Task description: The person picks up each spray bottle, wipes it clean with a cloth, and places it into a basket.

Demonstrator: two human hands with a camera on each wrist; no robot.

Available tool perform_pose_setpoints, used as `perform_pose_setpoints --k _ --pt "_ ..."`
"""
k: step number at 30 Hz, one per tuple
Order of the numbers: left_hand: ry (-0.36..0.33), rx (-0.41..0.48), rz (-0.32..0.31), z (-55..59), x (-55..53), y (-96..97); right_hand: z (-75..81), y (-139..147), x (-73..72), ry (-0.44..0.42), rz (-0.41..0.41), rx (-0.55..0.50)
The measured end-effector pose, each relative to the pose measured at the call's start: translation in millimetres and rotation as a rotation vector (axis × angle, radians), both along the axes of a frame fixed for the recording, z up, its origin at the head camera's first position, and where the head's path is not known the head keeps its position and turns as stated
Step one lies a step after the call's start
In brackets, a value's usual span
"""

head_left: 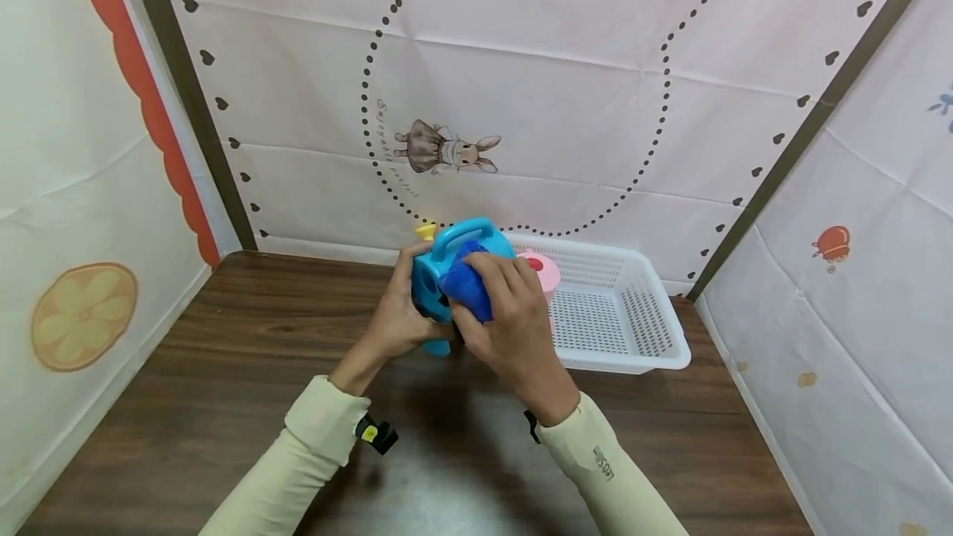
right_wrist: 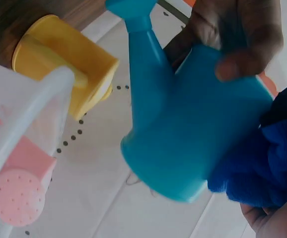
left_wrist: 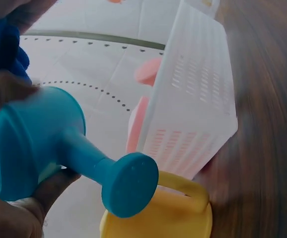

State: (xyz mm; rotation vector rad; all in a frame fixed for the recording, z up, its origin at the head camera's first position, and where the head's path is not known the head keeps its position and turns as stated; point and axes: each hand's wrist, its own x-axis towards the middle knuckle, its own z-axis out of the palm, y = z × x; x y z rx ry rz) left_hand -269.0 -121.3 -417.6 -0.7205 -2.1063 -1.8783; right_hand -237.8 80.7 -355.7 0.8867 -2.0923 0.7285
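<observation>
My left hand (head_left: 395, 317) grips a light-blue watering can (head_left: 426, 292) by its body, thumb and fingers on opposite sides. Its round sprinkler head (left_wrist: 131, 186) points away from the palm in the left wrist view. In my right hand (head_left: 517, 325) is a bunched dark-blue cloth (head_left: 467, 284), which lies against the can's body. The right wrist view shows the cloth (right_wrist: 262, 161) at the can's base end. Both hands hold these things above the table, just left of the white basket (head_left: 673, 325).
Inside the white basket, at its left end, sits a pink watering can (head_left: 547, 273) with a round sprinkler head (right_wrist: 18, 197). A yellow watering can (right_wrist: 59, 54) stands on the wooden table (head_left: 246, 387) behind the blue one. Printed cloth walls (head_left: 521, 98) enclose the table's back and sides.
</observation>
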Motion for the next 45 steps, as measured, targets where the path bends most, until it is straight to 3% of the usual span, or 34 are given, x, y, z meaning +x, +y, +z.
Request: perform_pose_setpoints --k 9,14,20,25,31,37,40,45 --pt "-0.016 -0.053 0.082 -1.8 6.1 -5.6 0.3 21.9 -25.0 -0.136 -0.115 -0.078" --pt "-0.041 -0.071 0.098 -2.0 7.1 -5.9 -4.0 22.3 -22.8 -0.147 -0.12 -0.101" --pt "-0.052 0.002 0.066 -0.6 6.5 -2.1 -3.4 1.0 -1.0 -0.033 0.002 -0.029" --pt "-0.014 0.055 0.032 -0.2 5.1 -4.1 3.7 -9.6 8.0 0.014 0.038 -0.004" --pt "0.006 0.114 -0.027 -1.0 4.2 -9.3 6.7 -1.8 1.3 0.0 0.031 -0.007" --pt "-0.022 0.079 0.046 -0.6 6.0 -14.0 4.2 16.6 -16.5 -0.059 -0.058 -0.068" --pt "-0.044 0.07 0.041 0.1 6.8 -15.2 2.6 23.2 -21.3 -0.098 -0.087 -0.107" --pt "-0.087 0.107 -0.06 3.3 9.7 -12.8 1.9 24.2 -17.6 -0.104 -0.07 -0.124"
